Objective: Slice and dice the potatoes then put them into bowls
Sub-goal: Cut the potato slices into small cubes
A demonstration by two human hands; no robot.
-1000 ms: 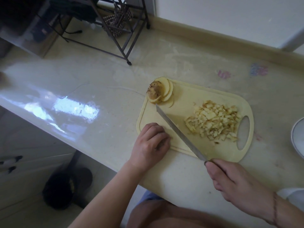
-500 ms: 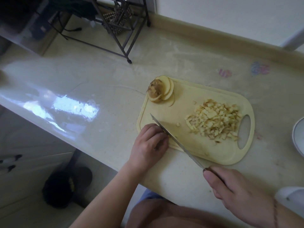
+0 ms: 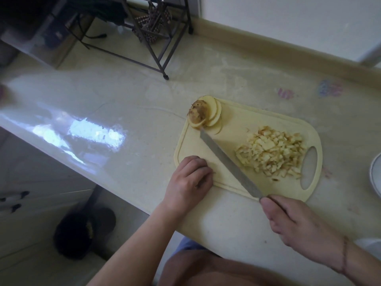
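Head view: board right of centre on bench. Slices stacked at board's upper-left corner; dice piled near the handle hole. Right hand wraps its fingers round the knife handle; blade runs diagonally, tip just beside the slices. Left hand at board's lower-left edge, fingers curled; whether they hold anything cannot be told. Slices lie up-frame from both hands, left hand nearer. Bowl at right edge.

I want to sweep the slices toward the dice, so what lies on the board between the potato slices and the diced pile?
Head view: only bare cutting board between the potato slices and the diced pile; the knife blade lies nearer.
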